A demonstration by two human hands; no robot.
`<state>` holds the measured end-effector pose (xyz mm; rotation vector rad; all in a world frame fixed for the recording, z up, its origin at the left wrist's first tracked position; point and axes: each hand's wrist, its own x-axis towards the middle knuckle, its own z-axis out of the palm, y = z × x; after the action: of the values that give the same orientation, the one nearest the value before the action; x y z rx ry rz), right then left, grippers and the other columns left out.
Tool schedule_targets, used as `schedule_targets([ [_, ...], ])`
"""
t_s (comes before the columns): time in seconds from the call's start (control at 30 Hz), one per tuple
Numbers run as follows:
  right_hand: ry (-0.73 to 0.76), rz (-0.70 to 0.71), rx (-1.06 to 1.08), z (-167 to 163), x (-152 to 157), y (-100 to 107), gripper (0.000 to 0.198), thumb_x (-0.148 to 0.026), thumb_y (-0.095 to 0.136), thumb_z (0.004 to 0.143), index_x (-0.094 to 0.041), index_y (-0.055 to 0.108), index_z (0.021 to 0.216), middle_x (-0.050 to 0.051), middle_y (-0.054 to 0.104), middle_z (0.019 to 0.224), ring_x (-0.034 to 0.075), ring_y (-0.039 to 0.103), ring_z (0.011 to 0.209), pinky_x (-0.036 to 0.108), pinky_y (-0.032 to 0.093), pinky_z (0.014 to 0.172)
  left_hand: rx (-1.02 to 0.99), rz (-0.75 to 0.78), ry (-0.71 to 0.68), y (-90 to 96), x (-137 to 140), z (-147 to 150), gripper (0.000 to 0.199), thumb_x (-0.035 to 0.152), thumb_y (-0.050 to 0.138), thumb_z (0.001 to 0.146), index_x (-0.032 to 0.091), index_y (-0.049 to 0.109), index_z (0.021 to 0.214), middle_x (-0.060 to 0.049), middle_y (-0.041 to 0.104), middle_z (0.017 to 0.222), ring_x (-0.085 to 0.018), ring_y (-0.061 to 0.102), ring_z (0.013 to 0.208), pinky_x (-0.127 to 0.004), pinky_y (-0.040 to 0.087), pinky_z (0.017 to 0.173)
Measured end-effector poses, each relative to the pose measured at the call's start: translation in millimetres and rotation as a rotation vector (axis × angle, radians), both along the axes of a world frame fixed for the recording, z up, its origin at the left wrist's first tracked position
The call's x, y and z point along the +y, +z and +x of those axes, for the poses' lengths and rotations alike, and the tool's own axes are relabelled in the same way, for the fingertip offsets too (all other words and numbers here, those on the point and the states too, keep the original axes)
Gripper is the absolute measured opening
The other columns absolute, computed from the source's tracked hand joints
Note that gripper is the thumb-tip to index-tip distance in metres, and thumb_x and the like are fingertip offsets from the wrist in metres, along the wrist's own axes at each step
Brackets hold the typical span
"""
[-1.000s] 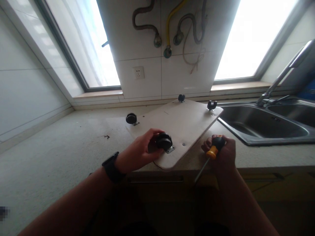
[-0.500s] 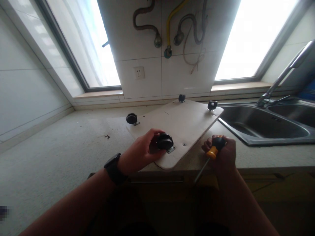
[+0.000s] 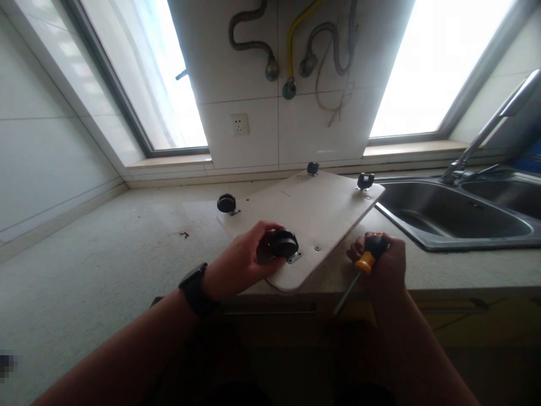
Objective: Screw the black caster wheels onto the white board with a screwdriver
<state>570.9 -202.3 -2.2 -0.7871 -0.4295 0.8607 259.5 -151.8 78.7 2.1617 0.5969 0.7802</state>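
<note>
My left hand (image 3: pixel 251 256) is closed around a black caster wheel (image 3: pixel 284 243) at the near corner of a pale board (image 3: pixel 291 206). The caster's metal plate (image 3: pixel 295 257) rests on the board. In my right hand (image 3: pixel 386 262) is a screwdriver (image 3: pixel 367 261) with a yellow and black handle; its shaft slants down to the left, past the counter's front edge. Other casters stand at the board's remaining corners: a left caster (image 3: pixel 226 203), a back caster (image 3: pixel 313 168) and a right caster (image 3: pixel 364 181). Several small screws (image 3: pixel 184 234) lie left of the board.
The board lies on a speckled countertop (image 3: pixel 105 270). A steel double sink (image 3: pixel 448 211) with a tall faucet (image 3: pixel 486 127) is at the right. Behind, a tiled wall carries hoses, a yellow pipe (image 3: pixel 291 51) and a socket (image 3: pixel 239 124). Drawer fronts (image 3: pixel 448 316) are below the counter.
</note>
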Motion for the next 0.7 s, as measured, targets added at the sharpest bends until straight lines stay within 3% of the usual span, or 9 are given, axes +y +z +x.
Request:
schedule_targets([
  [0.2, -0.001, -0.002, 0.013, -1.5, -0.9, 2.9, 0.028, -0.038, 0.043, 0.084, -0.021, 0.057, 0.067, 0.001, 0.047, 0.055, 0.015, 0.045, 0.048, 0.028, 0.039, 0.044, 0.008, -0.019, 0.015, 3.4, 2.8, -9.9, 0.064, 0.038, 0.084, 0.087, 0.025, 0.049, 0.139, -0.013, 0.068, 0.134, -0.027, 0.068, 0.119, -0.047, 0.053, 0.104],
  [0.37, 0.004, -0.002, 0.015, -0.2, -0.5, 1.9, 0.026, -0.039, 0.046, 0.082, -0.021, 0.058, 0.067, 0.001, 0.048, 0.055, 0.015, 0.046, 0.048, 0.028, 0.040, 0.044, 0.066, 0.075, 0.140, 3.4, 2.4, -15.6, 0.053, 0.042, 0.077, 0.091, 0.023, 0.054, 0.134, -0.013, 0.065, 0.132, -0.029, 0.064, 0.120, -0.049, 0.052, 0.103],
  [0.7, -0.001, -0.003, 0.014, 0.5, -0.1, -0.4, 0.025, -0.039, 0.047, 0.081, -0.021, 0.058, 0.067, 0.001, 0.048, 0.054, 0.015, 0.047, 0.048, 0.027, 0.040, 0.043, 0.120, 0.120, 0.166, -0.6, -4.1, -0.8, 0.052, 0.037, 0.079, 0.088, 0.024, 0.056, 0.133, -0.012, 0.067, 0.127, -0.030, 0.065, 0.117, -0.050, 0.051, 0.101],
])
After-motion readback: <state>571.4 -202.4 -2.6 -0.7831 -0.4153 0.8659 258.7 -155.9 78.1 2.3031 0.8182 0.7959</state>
